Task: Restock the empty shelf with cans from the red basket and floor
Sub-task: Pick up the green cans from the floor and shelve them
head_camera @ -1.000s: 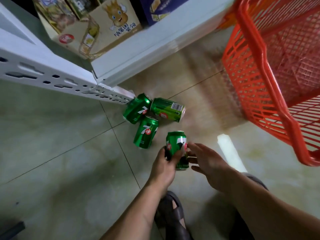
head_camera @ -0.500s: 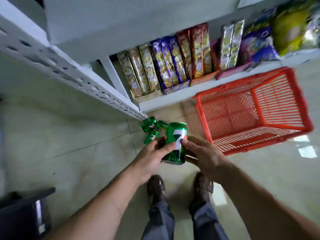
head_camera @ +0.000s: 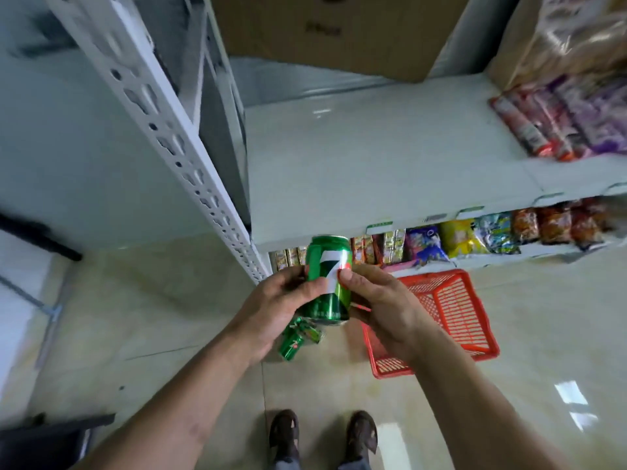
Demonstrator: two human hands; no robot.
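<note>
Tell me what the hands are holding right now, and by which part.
Both hands hold one upright green can by its side wall: the left hand grips its left side, the right hand its right side, thumb on the label.

Store aisle clutter around the shelving

A brown cardboard box (head_camera: 339,32) sat at the shelf's back edge; colourful snack packets (head_camera: 556,120) lay at its right edge, more snack bags (head_camera: 461,237) lined the tier below, above the glossy beige tiled floor (head_camera: 163,317).
</note>
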